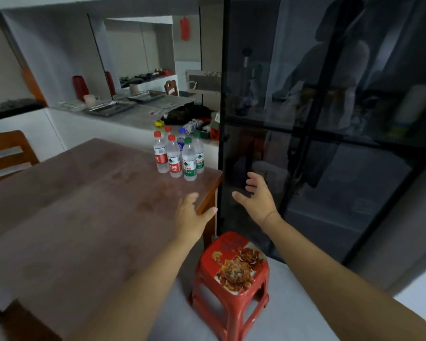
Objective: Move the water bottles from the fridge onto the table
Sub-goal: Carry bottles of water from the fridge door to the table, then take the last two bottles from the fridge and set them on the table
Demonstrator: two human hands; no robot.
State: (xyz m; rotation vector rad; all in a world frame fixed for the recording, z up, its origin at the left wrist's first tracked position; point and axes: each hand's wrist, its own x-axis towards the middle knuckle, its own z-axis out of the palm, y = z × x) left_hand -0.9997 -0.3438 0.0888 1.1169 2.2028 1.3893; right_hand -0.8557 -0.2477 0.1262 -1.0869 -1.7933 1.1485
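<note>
Several water bottles (178, 153) with red, green and blue caps stand upright in a cluster at the far right corner of the brown wooden table (84, 205). The dark glass-fronted fridge (330, 119) fills the right side, its doors closed. My left hand (192, 214) hovers over the table's right edge, fingers spread, holding nothing. My right hand (258, 196) is raised in front of the fridge's lower left door, fingers apart and empty.
A red plastic stool (231, 274) with a flower print stands on the floor between the table and the fridge, below my arms. A wooden chair (8, 153) sits at the table's left. Behind is a counter (138, 116) with metal trays, cups and clutter.
</note>
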